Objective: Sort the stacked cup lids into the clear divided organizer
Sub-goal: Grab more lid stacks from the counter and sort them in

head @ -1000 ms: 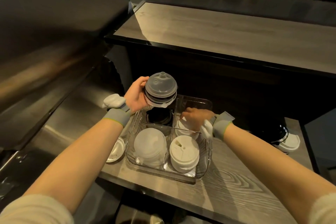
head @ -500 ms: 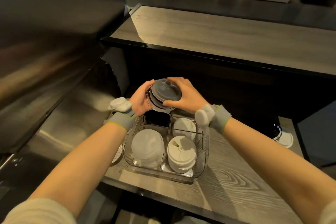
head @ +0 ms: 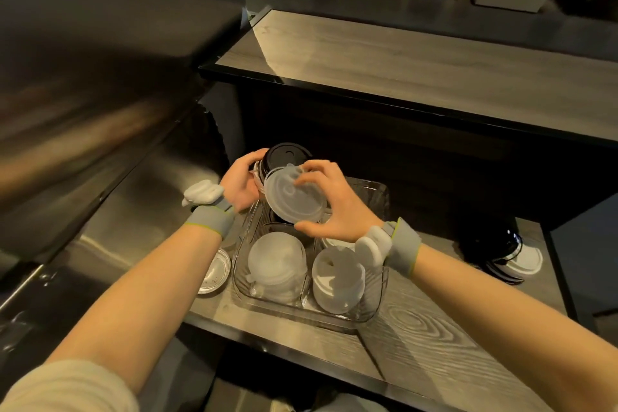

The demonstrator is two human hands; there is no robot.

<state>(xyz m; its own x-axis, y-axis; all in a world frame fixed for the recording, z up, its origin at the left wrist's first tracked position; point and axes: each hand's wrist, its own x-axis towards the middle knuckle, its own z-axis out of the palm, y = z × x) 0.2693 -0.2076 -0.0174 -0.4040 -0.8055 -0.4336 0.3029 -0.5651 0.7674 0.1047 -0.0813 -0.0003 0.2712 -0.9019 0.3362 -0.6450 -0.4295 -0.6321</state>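
My left hand [head: 240,183] grips a short stack of lids [head: 284,154] with a black lid on top, held above the organizer's far left corner. My right hand [head: 337,204] holds a translucent lid [head: 294,199] by its rim, tilted toward me, just in front of that stack. Below stands the clear divided organizer [head: 267,306]. Its near left compartment holds translucent lids [head: 277,262], its near right compartment white lids [head: 337,279]. The far compartments are mostly hidden by my hands.
A small round dish [head: 214,273] lies left of the organizer on the wooden shelf [head: 434,344]. A pile of black and white lids [head: 508,256] sits at the shelf's right end. A steel counter [head: 127,211] runs at left, a raised wooden counter [head: 401,63] behind.
My right hand rose from the far right compartment to the stack in my left hand and has pulled the translucent top lid off, exposing a black lid beneath.
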